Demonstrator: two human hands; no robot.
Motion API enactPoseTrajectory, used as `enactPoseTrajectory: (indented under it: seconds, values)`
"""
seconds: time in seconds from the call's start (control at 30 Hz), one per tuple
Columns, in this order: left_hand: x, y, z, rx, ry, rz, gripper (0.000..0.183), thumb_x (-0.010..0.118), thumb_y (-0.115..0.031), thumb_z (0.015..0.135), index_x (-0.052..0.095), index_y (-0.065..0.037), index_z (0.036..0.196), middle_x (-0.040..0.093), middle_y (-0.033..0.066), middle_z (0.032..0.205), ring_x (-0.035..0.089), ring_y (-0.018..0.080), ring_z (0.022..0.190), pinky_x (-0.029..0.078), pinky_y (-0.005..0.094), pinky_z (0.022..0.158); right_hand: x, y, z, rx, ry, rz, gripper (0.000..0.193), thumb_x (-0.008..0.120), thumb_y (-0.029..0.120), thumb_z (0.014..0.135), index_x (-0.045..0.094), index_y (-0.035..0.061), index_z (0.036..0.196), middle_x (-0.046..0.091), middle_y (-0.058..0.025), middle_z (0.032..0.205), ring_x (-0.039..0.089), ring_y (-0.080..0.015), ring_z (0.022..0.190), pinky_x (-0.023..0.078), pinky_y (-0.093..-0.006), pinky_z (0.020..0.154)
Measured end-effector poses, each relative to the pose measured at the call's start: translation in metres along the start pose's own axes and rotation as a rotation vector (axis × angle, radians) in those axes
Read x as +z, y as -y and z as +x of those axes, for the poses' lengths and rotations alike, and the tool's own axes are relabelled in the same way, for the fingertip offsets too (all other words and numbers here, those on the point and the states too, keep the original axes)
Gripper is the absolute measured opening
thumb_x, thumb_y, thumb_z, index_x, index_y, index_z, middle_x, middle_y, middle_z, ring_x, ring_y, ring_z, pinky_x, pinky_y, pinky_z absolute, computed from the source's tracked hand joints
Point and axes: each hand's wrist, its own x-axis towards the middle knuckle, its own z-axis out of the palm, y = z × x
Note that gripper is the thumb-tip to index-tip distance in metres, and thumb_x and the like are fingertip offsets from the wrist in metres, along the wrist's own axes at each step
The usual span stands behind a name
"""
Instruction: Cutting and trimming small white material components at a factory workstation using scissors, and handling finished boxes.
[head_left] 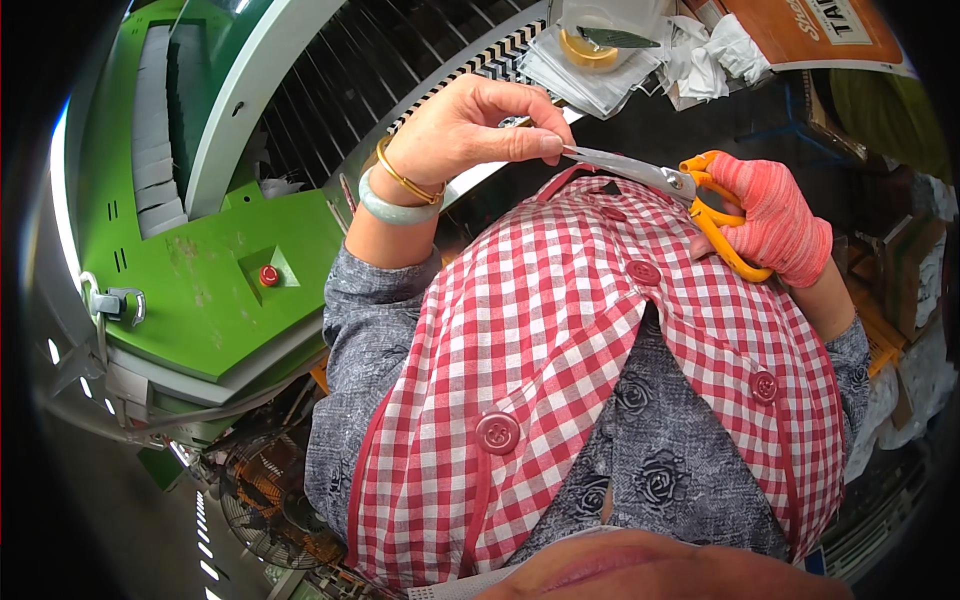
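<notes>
1. Orange-handled scissors with silver metal blades [676,181]: between the hands, in front of the red-and-white checked apron [545,320].
2. Right hand, in a coral-pink knitted glove [775,212]: grips the orange handles; blades point toward the left hand.
3. Bare left hand [478,122]: thumb and forefinger pinched together, right beside the blade tip. Cannot tell whether anything sits between them.

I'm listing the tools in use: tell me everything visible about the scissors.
The scissors have orange, plastic-looking loops and silvery metal blades joined at a round pivot. The gloved right hand holds the loops; the blades point leftward and slightly up the picture, looking closed or nearly so. Their tips lie beside the pinched left hand; contact is unclear.
</notes>
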Motion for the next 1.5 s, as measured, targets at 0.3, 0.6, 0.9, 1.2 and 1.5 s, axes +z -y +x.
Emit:
enactPoseTrajectory:
  seconds: [0.3, 0.6, 0.9, 1.2, 1.5]
  values:
    - [-0.001, 0.005, 0.000, -0.015, 0.043, 0.081, 0.013, 0.063, -0.011, 0.080, 0.064, 0.000, 0.086, 0.062, 0.0032, 0.079, 0.056, 0.0097, 0.075, 0.046, 0.0222, 0.069, -0.001, -0.009, 0.004, 0.096, 0.141, 0.160, 0.035, 0.070, 0.020, 0.071, 0.059, -0.0023, 0.096, 0.061, -0.0104, 0.075, 0.058, -0.0142, 0.067, 0.047, -0.0259, 0.062]
    - [-0.004, 0.004, 0.002, -0.004, 0.073, 0.200, 0.013, 0.063, -0.013, 0.080, 0.064, -0.002, 0.085, 0.062, 0.0029, 0.078, 0.056, 0.0098, 0.074, 0.045, 0.0224, 0.068, 0.000, -0.019, 0.007, 0.223, 0.286, 0.246, 0.041, 0.075, 0.028, 0.064, 0.060, -0.0021, 0.088, 0.052, -0.0050, 0.064, 0.047, -0.0105, 0.057, 0.037, -0.0262, 0.053]
    - [-0.003, 0.002, 0.002, -0.054, 0.048, 0.253, 0.012, 0.064, -0.014, 0.077, 0.065, -0.003, 0.079, 0.064, 0.0059, 0.073, 0.060, 0.0154, 0.072, 0.037, 0.0401, 0.093, 0.004, -0.022, 0.007, 0.213, 0.296, 0.275, 0.038, 0.074, 0.024, 0.065, 0.061, -0.0021, 0.089, 0.054, -0.0049, 0.066, 0.047, -0.0093, 0.059, 0.038, -0.0258, 0.054]
    - [-0.005, 0.001, 0.001, -0.076, 0.074, 0.248, 0.010, 0.063, -0.012, 0.076, 0.065, -0.002, 0.078, 0.063, 0.0057, 0.072, 0.059, 0.0151, 0.072, 0.036, 0.0394, 0.094, 0.007, -0.022, 0.005, 0.251, 0.284, 0.334, 0.041, 0.078, 0.027, 0.062, 0.060, -0.0011, 0.087, 0.051, -0.0011, 0.065, 0.046, -0.0076, 0.059, 0.037, -0.0247, 0.053]
    - [-0.005, 0.007, 0.000, -0.117, 0.044, 0.184, 0.012, 0.064, -0.013, 0.075, 0.065, -0.001, 0.079, 0.064, 0.0065, 0.072, 0.060, 0.0148, 0.071, 0.037, 0.0372, 0.093, 0.015, -0.030, 0.006, 0.194, 0.291, 0.328, 0.049, 0.079, 0.032, 0.060, 0.057, 0.0001, 0.090, 0.052, -0.0033, 0.070, 0.047, -0.0111, 0.062, 0.039, -0.0256, 0.057]
